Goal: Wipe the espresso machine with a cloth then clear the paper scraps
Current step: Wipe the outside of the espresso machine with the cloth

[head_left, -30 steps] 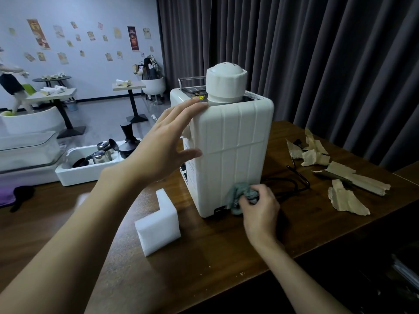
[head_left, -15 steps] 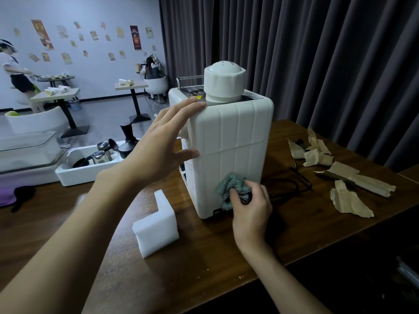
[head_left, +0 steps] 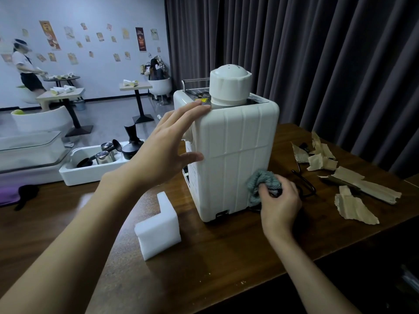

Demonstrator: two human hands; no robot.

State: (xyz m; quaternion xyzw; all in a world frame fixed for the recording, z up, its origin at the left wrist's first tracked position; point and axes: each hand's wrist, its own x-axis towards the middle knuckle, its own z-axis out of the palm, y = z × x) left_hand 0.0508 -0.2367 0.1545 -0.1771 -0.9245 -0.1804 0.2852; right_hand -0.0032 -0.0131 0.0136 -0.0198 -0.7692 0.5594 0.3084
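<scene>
White foam block (head_left: 158,225) on wooden table (head_left: 226,257), front-left of machine. L hand (head_left: 163,150), fingers straight & spread, flat vs upper left edge of white espresso machine (head_left: 233,155), mid-table. R hand (head_left: 280,205) bunches grey-green cloth (head_left: 260,180) against its lower panel. Torn paper scraps (head_left: 353,207) lie far right on table.

The tall white ribbed plastic espresso machine (head_left: 233,155) blocks the middle of your dark wooden table (head_left: 226,257). Bare wood lies open in front of it, between the white L-shaped foam block (head_left: 158,232) on its left and the black cord (head_left: 303,180) and torn brown paper scraps (head_left: 353,208) on its right.
</scene>
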